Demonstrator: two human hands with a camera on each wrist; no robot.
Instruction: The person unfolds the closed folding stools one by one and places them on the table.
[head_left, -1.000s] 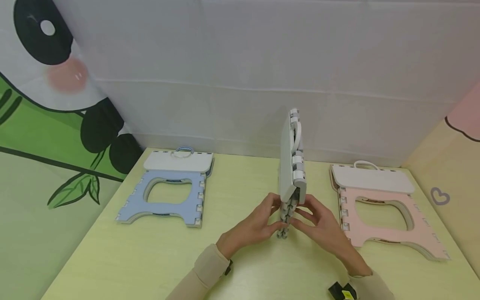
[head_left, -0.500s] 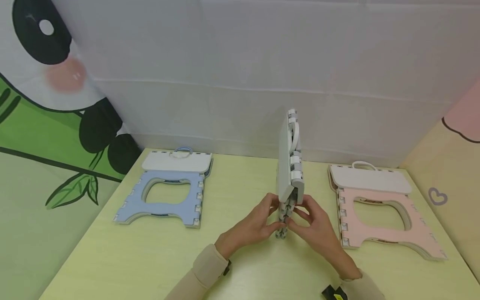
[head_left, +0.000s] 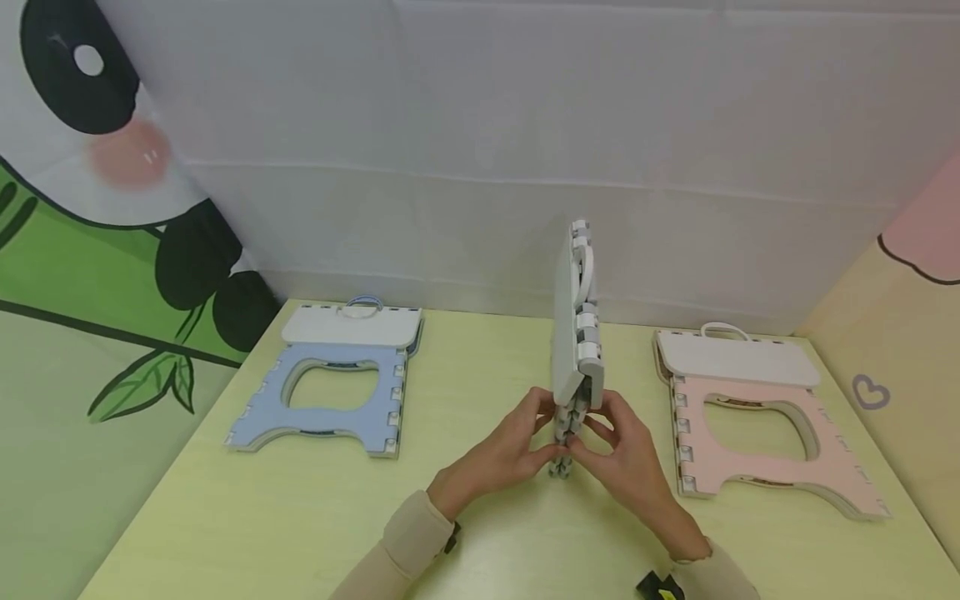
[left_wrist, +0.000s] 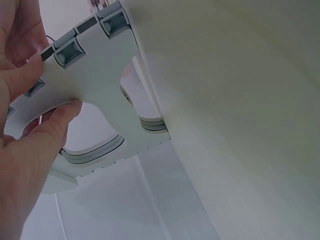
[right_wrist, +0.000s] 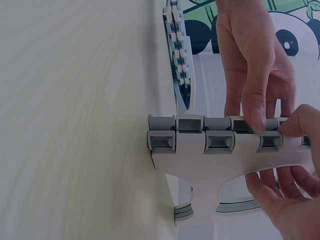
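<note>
Across a pale yellow worktop [head_left: 300,517], a white-and-grey folding stool [head_left: 576,354] stands upright, collapsed flat, its narrow hinged edge facing the person, with the smooth seat panel [head_left: 566,337] above notched, cut-out leg panels [left_wrist: 100,77]. It sits between two hands: the left hand [head_left: 498,454] grasps its left side and the right hand [head_left: 626,462] its right, both at the near edge just below the seat, thumbs on that edge. A slim white handle [head_left: 587,279] curves near the top; grey hinge knuckles [right_wrist: 219,142] line the leg panels.
</note>
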